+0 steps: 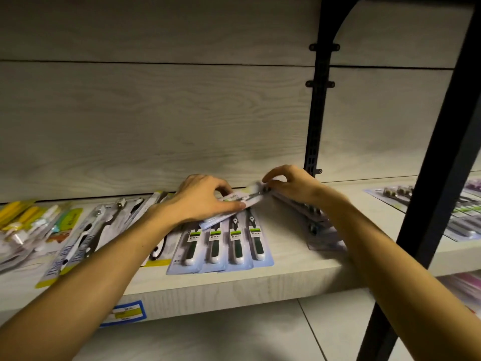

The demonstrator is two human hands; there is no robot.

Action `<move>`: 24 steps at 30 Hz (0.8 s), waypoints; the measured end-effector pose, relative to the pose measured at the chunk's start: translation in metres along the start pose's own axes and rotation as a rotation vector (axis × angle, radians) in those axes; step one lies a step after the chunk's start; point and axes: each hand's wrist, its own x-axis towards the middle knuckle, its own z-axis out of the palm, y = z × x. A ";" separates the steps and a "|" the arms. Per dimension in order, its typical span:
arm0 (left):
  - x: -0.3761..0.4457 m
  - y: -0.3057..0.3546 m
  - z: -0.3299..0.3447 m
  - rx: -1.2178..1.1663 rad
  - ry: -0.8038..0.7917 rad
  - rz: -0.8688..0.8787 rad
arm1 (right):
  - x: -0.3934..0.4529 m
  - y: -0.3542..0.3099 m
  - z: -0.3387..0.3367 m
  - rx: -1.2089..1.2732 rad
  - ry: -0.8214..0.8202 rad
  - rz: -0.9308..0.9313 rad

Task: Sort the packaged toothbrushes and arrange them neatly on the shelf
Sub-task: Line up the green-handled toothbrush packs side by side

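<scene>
Two bare forearms nearest the lens, reaching up from the bottom corners over the front edge of the shelf (234,290), past a blue and yellow price label (122,313) stuck to that edge. Left hand (200,198) curled over one end of a packaged toothbrush (243,199), thumb laid flat along its lower edge, fingers hooked over the top. Right hand (289,182) pinching the other end between thumb and fingertips, remaining fingers arched above. Pack held crosswise near the back wall, just above a row of four matching packs (221,243) with dark green and white handles, laid side by side and slightly overlapping. Untidy heap of mixed packs (86,230) to the left, yellow ones (23,217) furthest out. More packs (315,222) partly hidden under the right forearm, and others (390,194) beyond the black upright (426,204).

Probably very light: thin card backing with a clear plastic blister. Stiff enough along its length to carry by the ends, yet likely to bend or crease if squeezed in the middle. Glossy film likely slippery, so best gripped at the flat card margins, not on the raised bubble. Overlapped row underneath likely to slide if nudged, so better lowered straight down beside the fourth pack.
</scene>
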 end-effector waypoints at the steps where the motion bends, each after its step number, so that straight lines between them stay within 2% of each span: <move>1: 0.000 0.002 0.001 0.021 0.017 -0.009 | 0.002 0.001 0.005 -0.014 0.025 0.035; 4: 0.003 0.012 0.005 0.088 0.109 -0.051 | 0.005 0.003 0.010 -0.070 0.093 0.139; 7: 0.004 0.020 0.009 0.179 0.197 -0.055 | 0.003 0.003 0.009 -0.148 0.066 0.220; 9: 0.004 0.024 0.010 0.201 0.179 -0.047 | -0.002 0.001 0.009 -0.205 0.097 0.246; 12: 0.000 0.022 0.009 0.115 0.065 -0.048 | -0.010 -0.003 0.004 -0.203 0.237 0.248; 14: -0.002 0.018 0.004 0.061 -0.006 -0.040 | -0.014 -0.005 0.000 -0.221 0.218 0.256; 16: -0.003 0.015 0.001 0.029 -0.041 -0.055 | -0.017 -0.005 -0.001 -0.268 0.128 0.271; 18: -0.001 0.015 0.002 0.059 -0.002 -0.079 | -0.018 -0.006 0.002 -0.263 0.106 0.279; 21: 0.002 0.021 0.010 0.088 0.095 -0.091 | -0.019 -0.007 0.002 -0.206 0.232 0.268; 24: 0.006 0.028 0.013 -0.057 0.094 -0.059 | -0.016 -0.003 -0.003 -0.063 0.265 0.236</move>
